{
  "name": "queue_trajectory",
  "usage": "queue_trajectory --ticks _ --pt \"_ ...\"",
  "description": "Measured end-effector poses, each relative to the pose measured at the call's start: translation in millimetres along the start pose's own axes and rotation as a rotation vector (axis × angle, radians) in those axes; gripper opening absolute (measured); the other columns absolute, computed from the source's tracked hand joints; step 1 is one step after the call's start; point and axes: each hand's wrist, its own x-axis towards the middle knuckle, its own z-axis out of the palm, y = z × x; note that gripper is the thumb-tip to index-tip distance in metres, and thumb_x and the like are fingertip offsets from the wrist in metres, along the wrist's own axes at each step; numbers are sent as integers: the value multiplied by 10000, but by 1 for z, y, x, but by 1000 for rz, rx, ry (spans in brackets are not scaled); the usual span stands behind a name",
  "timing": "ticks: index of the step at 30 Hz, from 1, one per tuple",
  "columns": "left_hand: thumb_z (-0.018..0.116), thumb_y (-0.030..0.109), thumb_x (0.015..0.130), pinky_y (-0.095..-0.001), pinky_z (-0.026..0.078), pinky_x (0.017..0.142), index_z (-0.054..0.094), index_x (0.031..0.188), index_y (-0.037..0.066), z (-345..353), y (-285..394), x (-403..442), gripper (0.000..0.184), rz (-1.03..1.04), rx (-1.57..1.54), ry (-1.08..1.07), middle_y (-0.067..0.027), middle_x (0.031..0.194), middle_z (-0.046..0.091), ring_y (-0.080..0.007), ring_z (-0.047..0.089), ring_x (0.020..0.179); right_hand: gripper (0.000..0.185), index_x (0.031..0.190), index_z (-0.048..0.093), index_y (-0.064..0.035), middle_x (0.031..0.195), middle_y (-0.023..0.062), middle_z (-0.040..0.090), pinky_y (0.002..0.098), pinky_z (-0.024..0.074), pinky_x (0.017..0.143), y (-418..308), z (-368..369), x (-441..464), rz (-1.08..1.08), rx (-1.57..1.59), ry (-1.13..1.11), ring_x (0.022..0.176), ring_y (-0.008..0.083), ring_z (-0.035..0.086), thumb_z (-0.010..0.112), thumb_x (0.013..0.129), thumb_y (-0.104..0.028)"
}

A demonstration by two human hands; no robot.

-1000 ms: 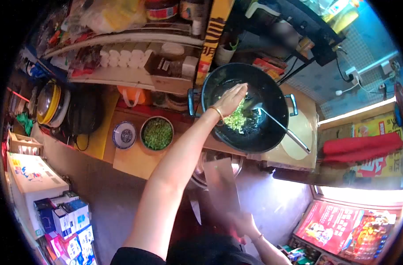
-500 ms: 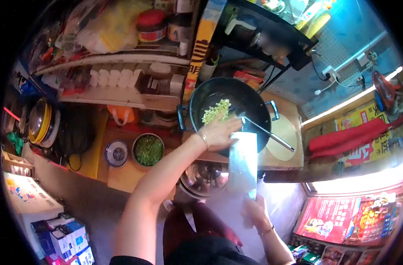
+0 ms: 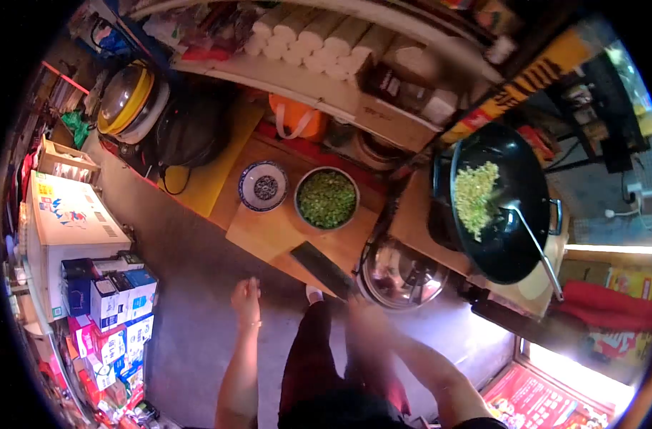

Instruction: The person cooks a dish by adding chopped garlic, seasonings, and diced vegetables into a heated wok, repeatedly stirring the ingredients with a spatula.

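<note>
The right hand (image 3: 369,319), blurred, is closed around the handle of a cleaver (image 3: 320,267), whose broad, dark blade points up and to the left, its upper end overlapping in view the front edge of a pale wooden board (image 3: 266,241); whether the two touch cannot be told. The left hand (image 3: 246,301) hangs over the floor (image 3: 197,343), well apart from the cleaver, its fingers bent inward; how tightly they close, and whether anything lies within, cannot be made out. Beyond the blade, on the bench (image 3: 289,157), a round bowl (image 3: 357,202) is filled with chopped green vegetables (image 3: 326,197), and just to its left sits a smaller blue-and-white bowl (image 3: 244,189) with small grey bits at its middle. To the right of the board, a shiny steel basin (image 3: 392,280) stands below the near edge of a large black wok (image 3: 499,261). Paler chopped vegetables (image 3: 476,196) lie heaped along the left side of the wok, and a metal spatula (image 3: 539,247) rests in it beside them, its handle leaning out over the right rim. Behind the bowls are an orange bag (image 3: 304,123) with a pale strap and, on the shelf (image 3: 290,86) above, stacked white rolls (image 3: 315,44).
</note>
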Motion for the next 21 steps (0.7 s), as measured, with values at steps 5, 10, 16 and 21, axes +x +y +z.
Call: queue_trajectory --ticks 5,10,16,21 --pt "400 453 927 -265 451 534 582 781 18 -34 -117 -34 494 -379 -224 47 -56 688 596 -139 559 575 403 1127 484 -16 954 103 557 324 470 788 53 82 108 -322 -362 11 875 236 577 518 739 -121" --pt "420 433 923 -299 502 599 592 810 11 -44 -154 -69 470 -531 -344 -26 -73 692 600 -161 570 593 425 1180 466 -34 1062 100 526 341 426 870 69 111 135 -273 -424 2 996 225 525 485 763 -115" --pt "468 361 892 -328 498 568 579 889 23 -71 -238 -79 355 -649 -250 -333 -102 762 592 -198 566 589 295 1077 559 -74 961 88 564 393 439 873 -3 8 77 -230 -28 122 977 231 535 513 787 -101" --pt "494 266 863 -339 462 470 558 895 36 -82 -294 -63 241 -753 -650 -387 -110 780 579 -221 530 527 404 1112 548 -56 1205 130 513 451 340 997 45 -198 -68 155 -323 614 1177 291 449 588 710 -52"
